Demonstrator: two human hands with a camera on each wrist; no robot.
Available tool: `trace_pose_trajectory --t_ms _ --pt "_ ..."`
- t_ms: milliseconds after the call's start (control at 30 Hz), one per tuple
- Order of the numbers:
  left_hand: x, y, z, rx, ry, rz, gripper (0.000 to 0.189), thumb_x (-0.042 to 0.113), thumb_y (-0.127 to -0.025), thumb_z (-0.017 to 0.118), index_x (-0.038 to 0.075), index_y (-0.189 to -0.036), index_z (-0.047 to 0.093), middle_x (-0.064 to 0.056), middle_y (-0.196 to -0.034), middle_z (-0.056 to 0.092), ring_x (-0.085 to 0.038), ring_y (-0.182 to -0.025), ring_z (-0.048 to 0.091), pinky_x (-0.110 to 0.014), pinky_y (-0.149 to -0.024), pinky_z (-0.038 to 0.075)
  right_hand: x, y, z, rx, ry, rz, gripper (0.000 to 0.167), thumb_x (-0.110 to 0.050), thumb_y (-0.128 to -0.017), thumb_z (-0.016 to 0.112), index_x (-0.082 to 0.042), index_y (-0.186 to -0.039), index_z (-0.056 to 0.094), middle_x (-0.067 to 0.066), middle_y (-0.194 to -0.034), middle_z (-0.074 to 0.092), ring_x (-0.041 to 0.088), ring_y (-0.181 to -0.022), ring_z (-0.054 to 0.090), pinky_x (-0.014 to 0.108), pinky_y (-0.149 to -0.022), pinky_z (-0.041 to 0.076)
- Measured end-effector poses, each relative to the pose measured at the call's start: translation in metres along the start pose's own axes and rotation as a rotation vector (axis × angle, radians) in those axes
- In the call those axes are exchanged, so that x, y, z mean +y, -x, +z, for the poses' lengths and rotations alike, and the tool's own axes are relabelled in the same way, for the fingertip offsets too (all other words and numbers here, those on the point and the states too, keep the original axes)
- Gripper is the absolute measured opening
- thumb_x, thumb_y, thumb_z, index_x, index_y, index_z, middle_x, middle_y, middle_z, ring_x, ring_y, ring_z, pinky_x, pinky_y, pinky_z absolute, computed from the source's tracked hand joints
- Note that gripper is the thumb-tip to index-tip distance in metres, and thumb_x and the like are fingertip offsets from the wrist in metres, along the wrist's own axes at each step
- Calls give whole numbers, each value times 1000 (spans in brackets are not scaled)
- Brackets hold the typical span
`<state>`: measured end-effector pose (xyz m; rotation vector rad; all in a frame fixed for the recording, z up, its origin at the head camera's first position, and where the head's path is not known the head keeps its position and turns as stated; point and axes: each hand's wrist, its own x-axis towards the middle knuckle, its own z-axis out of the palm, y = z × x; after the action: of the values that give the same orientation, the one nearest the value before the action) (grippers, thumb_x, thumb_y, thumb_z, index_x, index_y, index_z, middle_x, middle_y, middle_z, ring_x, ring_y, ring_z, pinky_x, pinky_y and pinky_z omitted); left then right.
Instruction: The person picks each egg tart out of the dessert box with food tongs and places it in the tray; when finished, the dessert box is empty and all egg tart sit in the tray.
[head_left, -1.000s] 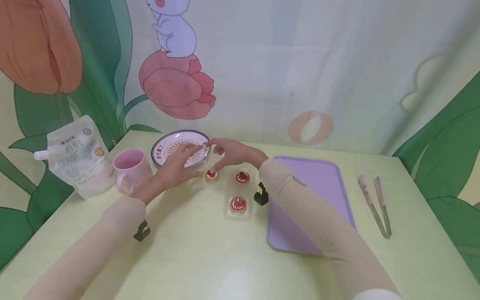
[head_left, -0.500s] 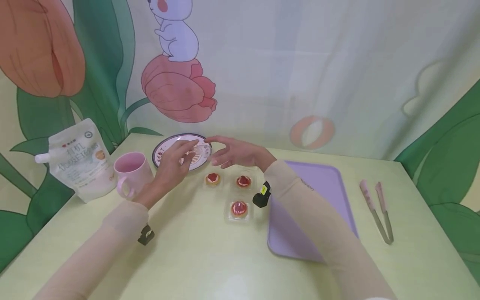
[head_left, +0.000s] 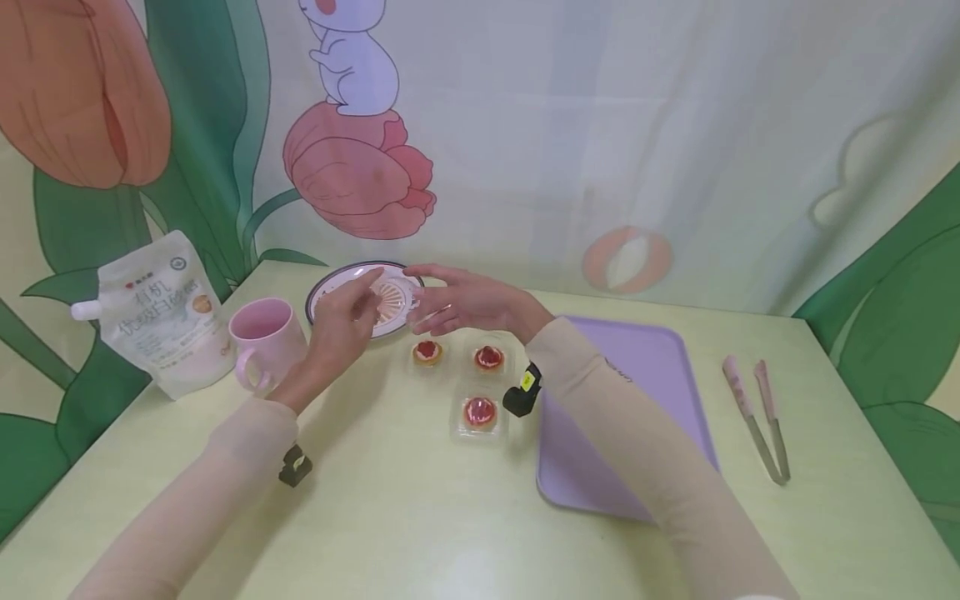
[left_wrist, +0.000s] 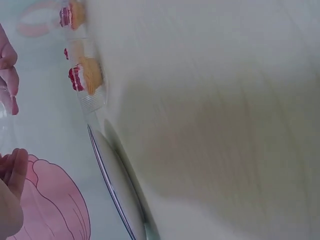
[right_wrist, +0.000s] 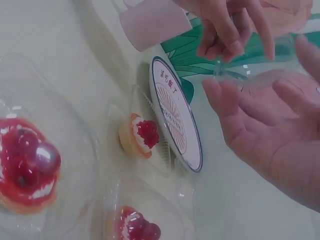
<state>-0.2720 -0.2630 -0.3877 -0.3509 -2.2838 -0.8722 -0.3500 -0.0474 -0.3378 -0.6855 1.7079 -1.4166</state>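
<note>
Between both hands is a clear plastic lid (right_wrist: 262, 75), raised in front of the plate. My left hand (head_left: 341, 321) pinches its left side with curled fingers. From the right, my right hand (head_left: 480, 304) holds the lid between thumb and spread fingers. A small fruit tart (head_left: 427, 352) with red topping sits uncovered on its clear base below the hands. Two more tarts, a rear one (head_left: 489, 358) and a front one (head_left: 480, 412), stand in clear cases to its right. In the left wrist view the lid shows only at the left edge.
A patterned plate (head_left: 318, 300) lies at the back, beside a pink mug (head_left: 273, 337) and a white spouted pouch (head_left: 161, 321). On the right are a lilac tray (head_left: 600, 450), partly under my right forearm, and tongs (head_left: 757, 421). A printed curtain (head_left: 525, 167) hangs behind the table.
Both hands have drawn back from over the left tart, raising the lid toward the plate. That tart now shows fully. The other tarts, plate and mug have stayed put.
</note>
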Motion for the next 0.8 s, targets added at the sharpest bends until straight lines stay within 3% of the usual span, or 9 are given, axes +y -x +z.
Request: trace_pose_trajectory --t_ms 100,300,467,600,800 --pt "-1 0 -4 -56 26 -129 38 0 -94 60 3 -131 63 -19 -82 70 -24 -68 63 -22 -60 46 -1 -2 7 83 72 -13 61 -24 -103 54 -27 -157 27 25 -139 56 35 -115 67 38 -97 56" --pt "0 -1 -13 -193 138 -383 41 0 -94 58 2 -135 58 -21 -84 66 -13 -64 66 -16 -56 53 1 -9 25 217 351 -98 74 -14 -100 58 -26 -160 16 22 -131 59 39 -109 68 41 -91 59" --pt "0 -3 -19 -212 263 -507 45 -3 -91 57 0 -135 57 -15 -81 62 -4 -58 63 -21 -60 59 4 -12 34 291 596 -195 83 -8 -94 66 -23 -160 18 16 -120 64 29 -102 67 31 -83 59" --pt "0 -3 -25 -252 354 -602 47 -2 -91 57 -2 -138 53 -9 -81 58 -4 -58 63 -25 -64 61 5 -10 38 324 679 -226 87 -7 -89 73 -17 -159 22 16 -120 64 23 -97 65 25 -76 58" --pt "-1 1 -40 -351 406 -698 49 0 -96 58 2 -144 47 -7 -81 60 -7 -61 66 -31 -69 63 9 -15 46 351 832 -230 84 -14 -88 76 -11 -157 29 13 -129 59 20 -95 65 21 -72 56"
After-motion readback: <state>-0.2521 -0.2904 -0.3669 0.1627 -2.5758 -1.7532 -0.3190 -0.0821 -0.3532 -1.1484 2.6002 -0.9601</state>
